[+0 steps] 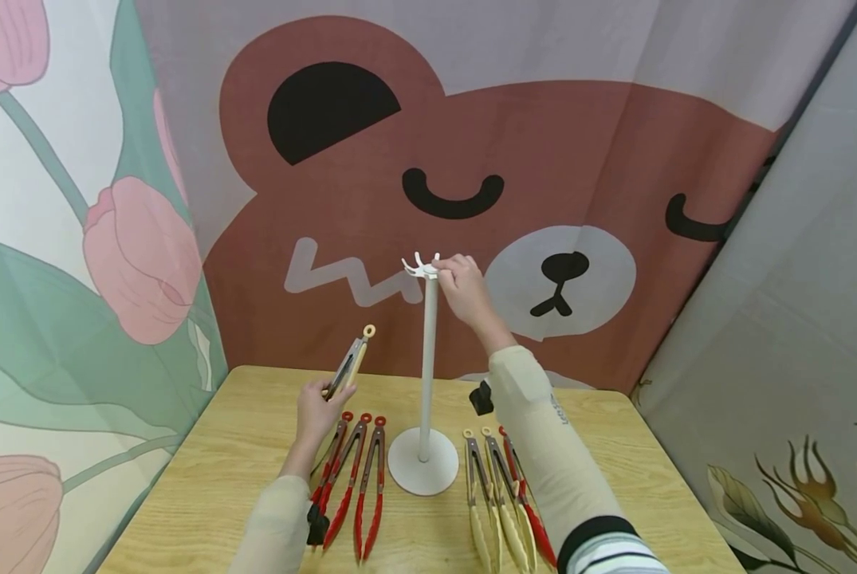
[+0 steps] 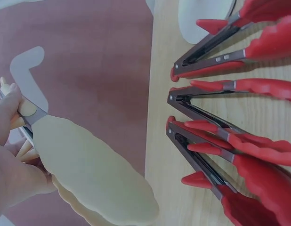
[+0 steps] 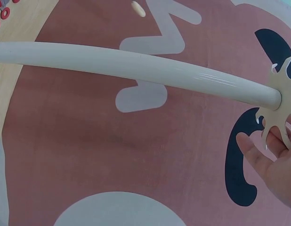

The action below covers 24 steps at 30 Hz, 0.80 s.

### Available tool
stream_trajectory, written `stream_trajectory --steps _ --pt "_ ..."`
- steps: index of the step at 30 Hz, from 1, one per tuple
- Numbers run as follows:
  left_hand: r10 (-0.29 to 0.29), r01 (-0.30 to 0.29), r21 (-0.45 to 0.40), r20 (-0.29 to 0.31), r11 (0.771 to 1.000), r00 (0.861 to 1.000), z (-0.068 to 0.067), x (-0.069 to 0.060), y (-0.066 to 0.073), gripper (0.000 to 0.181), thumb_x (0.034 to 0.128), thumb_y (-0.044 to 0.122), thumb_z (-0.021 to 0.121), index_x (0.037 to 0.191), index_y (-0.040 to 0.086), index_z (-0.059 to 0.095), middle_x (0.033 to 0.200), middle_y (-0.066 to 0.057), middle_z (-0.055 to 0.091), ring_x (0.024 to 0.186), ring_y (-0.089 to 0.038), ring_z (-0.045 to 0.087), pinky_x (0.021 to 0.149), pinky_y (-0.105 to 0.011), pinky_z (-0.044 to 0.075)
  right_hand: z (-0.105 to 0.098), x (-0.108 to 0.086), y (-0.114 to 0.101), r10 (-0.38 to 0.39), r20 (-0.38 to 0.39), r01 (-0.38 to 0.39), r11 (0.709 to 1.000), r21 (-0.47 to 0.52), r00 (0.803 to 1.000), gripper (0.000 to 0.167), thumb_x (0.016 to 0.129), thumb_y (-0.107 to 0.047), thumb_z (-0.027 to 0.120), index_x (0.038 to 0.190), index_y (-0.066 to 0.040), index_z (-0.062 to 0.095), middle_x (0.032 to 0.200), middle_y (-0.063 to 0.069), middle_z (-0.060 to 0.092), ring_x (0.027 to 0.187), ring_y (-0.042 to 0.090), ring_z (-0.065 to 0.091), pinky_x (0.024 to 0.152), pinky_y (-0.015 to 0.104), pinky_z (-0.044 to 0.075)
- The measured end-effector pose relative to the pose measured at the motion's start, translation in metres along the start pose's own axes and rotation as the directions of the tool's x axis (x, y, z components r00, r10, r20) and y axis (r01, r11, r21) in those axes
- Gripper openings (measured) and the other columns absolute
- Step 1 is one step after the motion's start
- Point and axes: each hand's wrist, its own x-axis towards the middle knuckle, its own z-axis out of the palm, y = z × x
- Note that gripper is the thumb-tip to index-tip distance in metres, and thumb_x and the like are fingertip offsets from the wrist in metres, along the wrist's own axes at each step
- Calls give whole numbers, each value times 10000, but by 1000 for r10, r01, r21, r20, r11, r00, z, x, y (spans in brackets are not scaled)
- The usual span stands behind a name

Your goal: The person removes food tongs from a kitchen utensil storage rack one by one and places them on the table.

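Observation:
My left hand [image 1: 320,410] holds a pair of cream-tipped metal tongs [image 1: 349,363], raised over the table with its ring end up. In the left wrist view, the wide cream head of these tongs [image 2: 89,165] points down, away from the fingers. A white stand [image 1: 429,359] rises from a round base on the table and ends in a ring of curved hooks. At that top, my right hand [image 1: 464,287] grips the hooked head [image 3: 277,99] by its right-hand hooks. In the right wrist view, some fingertips are hidden behind the hooks.
Left of the stand's base lie three red tongs [image 1: 376,478]. Right of it are two cream tongs [image 1: 473,478] and one red pair [image 1: 532,510], partly under my right forearm. A curtain with a bear print [image 1: 342,223] hangs behind the wooden table [image 1: 206,446].

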Motion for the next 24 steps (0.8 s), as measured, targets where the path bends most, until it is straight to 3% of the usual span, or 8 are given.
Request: stream_trajectory --steps 6,13,24 --pt "-17 17 17 9 1000 1000 -1 0 -6 488 766 293 701 1024 -106 588 1012 -262 527 886 -357 514 726 -448 449 0 0 0 -3 -5 3 1000 1 1000 356 880 -121 371 1086 13 628 995 120 578 879 232 446 744 356 381" --pt "16 -16 37 -9 999 1000 -3 -3 -14 432 754 231 720 983 -117 606 961 -270 548 826 -347 513 710 -460 424 0 -1 0 7 8 -7 1000 6 1000 353 888 -118 368 1089 22 623 991 119 573 872 233 442 739 361 379" --pt "0 -1 72 7 997 1000 -11 -4 -26 389 745 244 728 894 -96 612 892 -239 574 717 -295 506 623 -406 426 0 -1 0 -8 -3 8 1000 4 1000 362 886 -124 360 1086 13 628 978 117 577 862 234 443 737 357 378"
